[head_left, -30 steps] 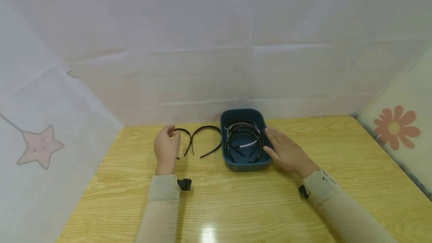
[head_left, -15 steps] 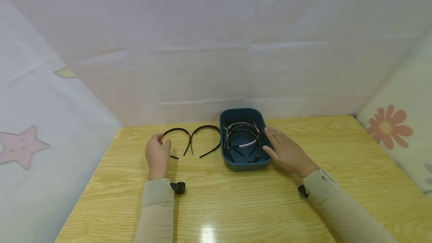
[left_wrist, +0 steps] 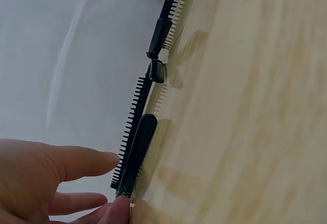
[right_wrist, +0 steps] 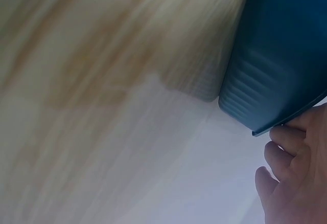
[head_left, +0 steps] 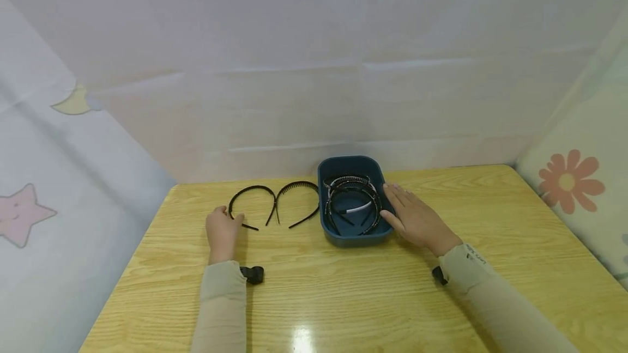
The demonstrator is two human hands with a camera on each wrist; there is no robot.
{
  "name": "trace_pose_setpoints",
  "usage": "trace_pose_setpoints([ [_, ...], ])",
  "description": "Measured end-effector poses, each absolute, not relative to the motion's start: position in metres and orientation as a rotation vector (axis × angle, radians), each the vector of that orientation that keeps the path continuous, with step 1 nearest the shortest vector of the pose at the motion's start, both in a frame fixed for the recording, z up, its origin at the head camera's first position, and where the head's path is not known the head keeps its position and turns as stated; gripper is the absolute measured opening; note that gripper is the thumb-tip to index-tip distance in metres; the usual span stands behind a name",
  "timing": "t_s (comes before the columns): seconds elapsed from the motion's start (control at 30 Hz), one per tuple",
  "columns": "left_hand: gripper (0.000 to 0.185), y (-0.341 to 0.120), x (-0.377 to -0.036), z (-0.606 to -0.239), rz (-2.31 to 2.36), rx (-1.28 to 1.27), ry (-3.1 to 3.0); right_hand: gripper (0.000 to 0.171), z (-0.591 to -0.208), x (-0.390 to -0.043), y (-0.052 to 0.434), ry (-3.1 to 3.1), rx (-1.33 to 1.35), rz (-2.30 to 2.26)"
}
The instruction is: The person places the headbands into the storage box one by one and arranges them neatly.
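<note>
In the head view a black toothed headband (head_left: pixel 255 187) lies flat at the left of the table. My left hand (head_left: pixel 223 233) is at its left side, thumb and fingers spread to either side of the band. The left wrist view shows straight fingertips at the near end of this headband (left_wrist: pixel 142 147); whether they press it, I cannot tell. A second black toothed headband (head_left: pixel 297 184) lies between it and a blue plastic bin (head_left: pixel 358 241). My right hand (head_left: pixel 417 219) rests against the bin's right side, fingers straight, thumb by the rim.
Inside the bin lie several dark headbands (head_left: pixel 349 180), one with a white section. The wooden table (head_left: pixel 319 293) backs onto a white cloth wall (head_left: pixel 275 108), with printed cloth on both sides.
My left hand has moved left, from over the left headband to its outer side, uncovering more of it. The headbands stay in place. My right hand stays on the bin.
</note>
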State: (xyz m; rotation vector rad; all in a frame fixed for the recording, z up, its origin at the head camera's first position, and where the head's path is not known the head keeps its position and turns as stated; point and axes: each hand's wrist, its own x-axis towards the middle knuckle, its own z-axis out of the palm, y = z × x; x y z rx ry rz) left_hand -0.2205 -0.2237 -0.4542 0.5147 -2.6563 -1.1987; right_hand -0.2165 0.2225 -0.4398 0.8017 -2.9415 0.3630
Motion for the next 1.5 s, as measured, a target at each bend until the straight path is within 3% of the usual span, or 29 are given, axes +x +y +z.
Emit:
trace_pose_setpoints([
  [0.83,0.053,-0.236,-0.214,-0.453,-1.156,0.608,-2.677,0.069,-0.44,-0.215,0.22,-2.912,0.821,0.369],
  [1.5,0.041,-0.253,-0.205,-0.447,-1.651,0.751,-2.402,0.069,-0.441,-0.215,0.221,-2.924,0.814,0.371],
])
